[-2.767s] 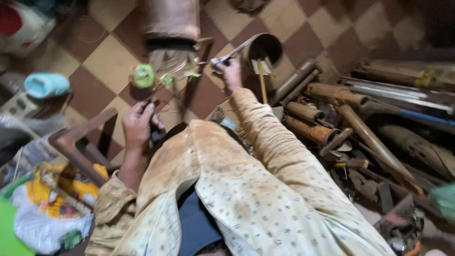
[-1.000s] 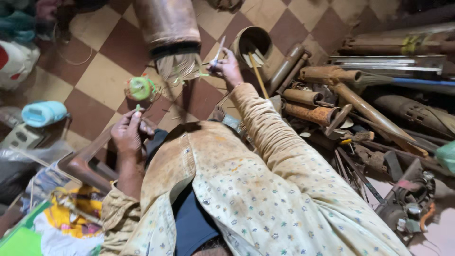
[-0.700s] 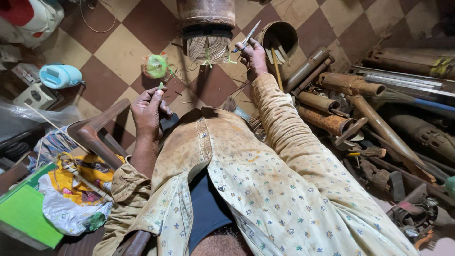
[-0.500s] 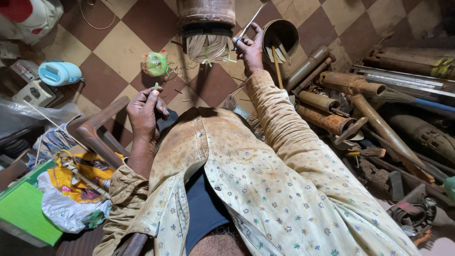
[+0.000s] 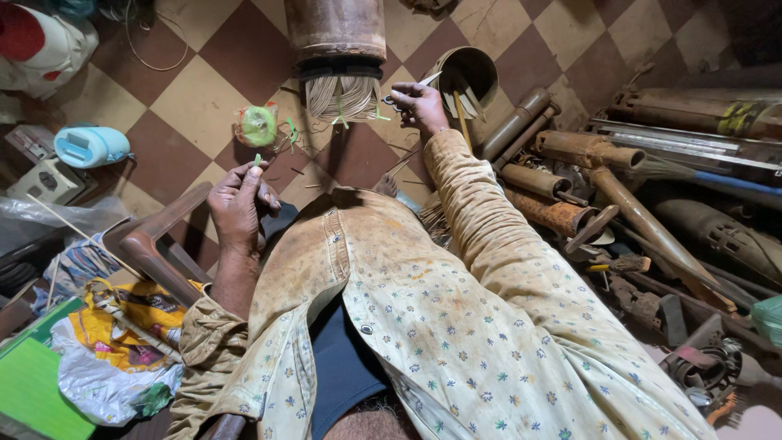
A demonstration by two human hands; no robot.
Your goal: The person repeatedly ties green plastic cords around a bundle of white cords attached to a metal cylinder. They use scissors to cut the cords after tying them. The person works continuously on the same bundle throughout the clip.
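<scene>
My left hand point(image 5: 239, 204) pinches the end of a thin green string point(image 5: 259, 158), which leads up toward a green spool of string point(image 5: 258, 125) on the checkered floor. My right hand point(image 5: 419, 104) is stretched forward and grips a pair of scissors point(image 5: 407, 88), blades pointing toward a round tin point(image 5: 482, 68) that holds sticks. Just left of that hand, a bundle of pale broom straws point(image 5: 341, 97) sticks out of a rusty metal tube point(image 5: 335, 31), bound with a dark band.
Rusty pipes and tools point(image 5: 570, 183) crowd the right side. A light blue device point(image 5: 90, 146) and a white box point(image 5: 47, 180) lie at the left. A brown chair arm point(image 5: 147, 244), a yellow printed bag point(image 5: 122, 326) and a green sheet point(image 5: 32, 383) sit lower left.
The view has shifted. My right hand with the scissors stays near the tin by the straw bundle. My left hand has kept its pinch on the green string, below the spool.
</scene>
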